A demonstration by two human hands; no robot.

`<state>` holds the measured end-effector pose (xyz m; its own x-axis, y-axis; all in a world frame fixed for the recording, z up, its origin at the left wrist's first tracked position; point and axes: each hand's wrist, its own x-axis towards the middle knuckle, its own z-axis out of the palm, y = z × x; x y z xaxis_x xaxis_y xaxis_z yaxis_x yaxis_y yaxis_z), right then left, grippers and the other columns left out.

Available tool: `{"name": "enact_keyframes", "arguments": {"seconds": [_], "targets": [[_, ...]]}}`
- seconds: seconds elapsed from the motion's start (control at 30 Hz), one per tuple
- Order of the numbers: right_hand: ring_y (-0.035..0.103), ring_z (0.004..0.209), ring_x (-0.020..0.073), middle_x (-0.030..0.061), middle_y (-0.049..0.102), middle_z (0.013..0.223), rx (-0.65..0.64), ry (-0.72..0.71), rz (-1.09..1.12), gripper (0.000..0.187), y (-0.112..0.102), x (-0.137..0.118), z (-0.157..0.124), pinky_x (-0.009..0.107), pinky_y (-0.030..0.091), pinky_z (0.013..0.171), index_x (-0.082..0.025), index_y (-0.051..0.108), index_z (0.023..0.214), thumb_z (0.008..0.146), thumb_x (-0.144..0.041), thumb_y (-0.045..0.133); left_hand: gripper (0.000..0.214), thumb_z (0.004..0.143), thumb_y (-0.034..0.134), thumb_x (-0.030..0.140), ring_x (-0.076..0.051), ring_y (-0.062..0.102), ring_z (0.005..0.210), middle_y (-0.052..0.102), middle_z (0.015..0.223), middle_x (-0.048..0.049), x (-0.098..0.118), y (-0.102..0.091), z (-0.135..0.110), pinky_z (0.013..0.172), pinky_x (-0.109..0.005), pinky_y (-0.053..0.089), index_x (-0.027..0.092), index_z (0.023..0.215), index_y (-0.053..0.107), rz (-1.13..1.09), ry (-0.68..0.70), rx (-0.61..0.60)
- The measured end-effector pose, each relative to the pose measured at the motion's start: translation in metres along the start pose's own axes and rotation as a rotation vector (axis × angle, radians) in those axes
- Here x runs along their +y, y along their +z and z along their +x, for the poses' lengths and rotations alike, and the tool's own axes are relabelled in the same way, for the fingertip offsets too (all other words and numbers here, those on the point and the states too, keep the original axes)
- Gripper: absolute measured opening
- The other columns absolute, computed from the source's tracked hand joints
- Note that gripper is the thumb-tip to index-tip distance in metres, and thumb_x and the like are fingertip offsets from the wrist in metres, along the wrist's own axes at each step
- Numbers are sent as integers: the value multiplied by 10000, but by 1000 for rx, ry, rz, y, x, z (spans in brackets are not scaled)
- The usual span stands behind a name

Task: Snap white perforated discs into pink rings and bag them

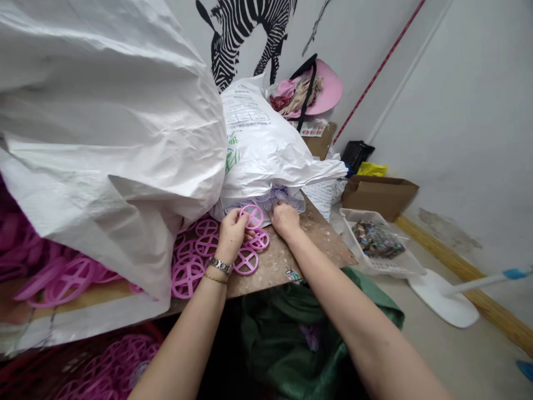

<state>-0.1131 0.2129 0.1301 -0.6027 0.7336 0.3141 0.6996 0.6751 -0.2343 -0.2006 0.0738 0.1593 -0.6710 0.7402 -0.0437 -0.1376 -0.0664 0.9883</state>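
Between the thumb and fingers of my left hand [234, 236] is a pink plastic ring with cross-shaped spokes [252, 206]. My right hand [285, 220] is at the mouth of a white woven sack [266, 150], its curled fingers among pale purple plastic pieces [272, 195]. Its fingertips are hidden, so what they grip does not show. More pink spoked rings [188, 279] lie loose on the brown tabletop [270, 272] around and beneath my left hand.
A large white sack [112, 128] with pink rings [75, 278] spilling out rises at left. Below hang a green bag [283, 339] and a crate of pink rings [112, 366]. Right of the table, a white bin [375, 268] of small packets and a cardboard box [378, 194] sit on the floor.
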Motion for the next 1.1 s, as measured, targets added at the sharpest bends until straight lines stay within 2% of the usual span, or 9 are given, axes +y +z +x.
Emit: {"name": "enact_keyframes", "arguments": {"seconds": [0.13,0.3,0.4,0.47,0.57,0.67,0.87,1.0,1.1], "targets": [[656,921,268,164,689,958,78,-37,72,225,0,10,-2,346,491,818,-123,707,972,902,-172,498,129,789,595,265,-118,599,402,592,571,39,-4,0,-6,350,-171,452,155,836,549,-28,-34,-16],[661,927,197,114,692,1044,235,-106,271,289,-5,18,-8,296,510,844,-149,654,1101,943,-175,414,91,805,567,216,-122,610,410,591,563,32,-3,-2,-6,348,-160,453,142,848,536,-70,-91,-21],[675,854,182,93,704,990,428,-261,579,249,-6,18,-15,302,531,812,-167,661,1057,942,-217,446,81,818,555,186,-116,597,390,595,548,24,-2,-3,-4,335,-148,438,134,875,532,-101,-128,-12],[674,889,192,80,713,965,509,-394,747,202,-8,16,-18,331,529,844,-190,675,1009,926,-224,494,88,830,552,177,-113,591,383,599,546,17,-1,-3,-4,335,-146,440,127,899,535,-127,-154,-22],[658,996,201,85,714,1025,446,-498,784,198,-12,12,-23,374,512,909,-209,683,965,930,-210,488,98,863,542,199,-106,600,403,617,576,0,1,-3,-4,360,-146,462,122,925,537,-181,-185,-55],[650,1001,204,98,712,1066,345,-557,733,210,-17,6,-26,402,512,901,-208,688,925,925,-193,479,123,882,545,228,-94,621,443,635,629,-6,4,-4,-5,408,-143,495,127,951,541,-234,-199,-80],[581,1075,215,70,677,1191,212,-678,635,326,-19,-2,-30,435,486,948,-224,698,994,868,-95,426,150,845,587,166,-94,622,448,644,643,-6,2,-3,-4,440,-160,533,121,984,554,-252,-203,-105],[596,1088,220,107,624,1262,235,-533,796,319,-17,-1,-31,412,484,939,-196,633,1169,897,-193,467,176,829,599,155,-88,615,439,651,682,-2,-1,-2,-4,430,-164,536,130,995,549,-239,-169,-95],[654,934,216,107,688,1098,105,-331,983,399,-13,2,-29,353,531,797,-166,584,1229,872,-343,563,214,817,621,176,-86,618,451,663,742,-8,-3,0,-5,430,-177,543,138,1019,561,-212,-124,-108]]}}
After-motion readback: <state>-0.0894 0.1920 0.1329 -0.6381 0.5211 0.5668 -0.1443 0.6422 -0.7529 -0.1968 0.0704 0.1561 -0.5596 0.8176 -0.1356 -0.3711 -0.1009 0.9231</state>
